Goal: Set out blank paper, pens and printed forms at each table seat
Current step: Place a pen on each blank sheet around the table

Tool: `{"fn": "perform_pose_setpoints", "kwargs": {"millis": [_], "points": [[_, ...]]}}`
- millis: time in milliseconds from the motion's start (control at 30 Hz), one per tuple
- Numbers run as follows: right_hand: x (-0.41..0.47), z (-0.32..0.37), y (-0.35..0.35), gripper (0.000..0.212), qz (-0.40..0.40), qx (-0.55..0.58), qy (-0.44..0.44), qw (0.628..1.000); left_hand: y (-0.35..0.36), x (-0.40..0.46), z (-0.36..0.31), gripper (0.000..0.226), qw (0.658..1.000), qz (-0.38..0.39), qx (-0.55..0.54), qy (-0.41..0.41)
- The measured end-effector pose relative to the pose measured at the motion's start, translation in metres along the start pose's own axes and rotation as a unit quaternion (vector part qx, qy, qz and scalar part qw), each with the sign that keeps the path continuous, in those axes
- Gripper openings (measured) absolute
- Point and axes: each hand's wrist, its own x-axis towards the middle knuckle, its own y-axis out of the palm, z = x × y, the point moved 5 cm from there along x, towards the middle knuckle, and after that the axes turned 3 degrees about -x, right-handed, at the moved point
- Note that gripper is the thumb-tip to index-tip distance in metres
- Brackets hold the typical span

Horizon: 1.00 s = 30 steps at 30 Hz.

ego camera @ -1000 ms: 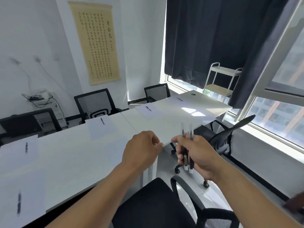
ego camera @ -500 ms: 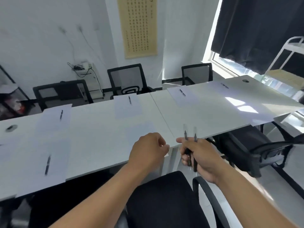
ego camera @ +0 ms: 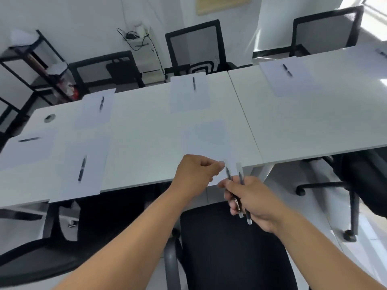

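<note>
My right hand (ego camera: 252,198) grips two pens (ego camera: 241,179) upright over the near edge of the white table (ego camera: 146,130). My left hand (ego camera: 196,174) is curled just left of them, and its thumb and forefinger pinch the clear top end of the left pen (ego camera: 226,166). Just beyond my hands lies a sheet of paper (ego camera: 206,137) with no pen on it. Several other sheets each carry a pen: near left (ego camera: 82,168), far left (ego camera: 101,103), far middle (ego camera: 193,83) and far right (ego camera: 287,70).
A black office chair (ego camera: 226,252) stands right below my arms, against the table edge. More chairs stand at the near left (ego camera: 31,260), at the right (ego camera: 360,181) and along the far side (ego camera: 196,45). A black shelf (ego camera: 41,65) stands at the back left.
The view has swung left and down onto the table. My left hand has closed the gap to the pens and now meets the top of one; my right hand still holds both.
</note>
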Motion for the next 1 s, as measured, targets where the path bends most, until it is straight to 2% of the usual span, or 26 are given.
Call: {"fn": "perform_pose_setpoints", "kwargs": {"millis": [167, 300, 567, 767, 933, 1000], "points": [[0.026, -0.015, -0.003, 0.020, 0.031, 0.001, 0.010, 0.999, 0.020, 0.023, 0.025, 0.009, 0.997, 0.006, -0.049, -0.055], [0.046, -0.021, -0.003, 0.033, 0.048, 0.011, 0.009, 0.999, 0.029, 0.042, 0.035, 0.012, 0.994, 0.005, -0.070, -0.082], [0.074, -0.031, -0.019, 0.026, 0.050, 0.105, 0.038, 0.992, 0.023, 0.097, 0.037, 0.015, 0.994, -0.057, -0.054, -0.080], [0.083, -0.048, -0.036, 0.024, 0.008, 0.072, 0.060, 0.996, 0.017, 0.144, 0.054, 0.015, 0.994, -0.076, -0.023, -0.073], [0.082, -0.051, -0.039, 0.025, 0.007, 0.062, 0.067, 0.996, 0.011, 0.179, 0.069, 0.017, 0.991, -0.096, 0.028, -0.085], [0.082, -0.053, -0.040, 0.026, 0.010, 0.059, 0.065, 0.996, 0.010, 0.193, 0.072, 0.024, 0.989, -0.102, 0.047, -0.091]]}}
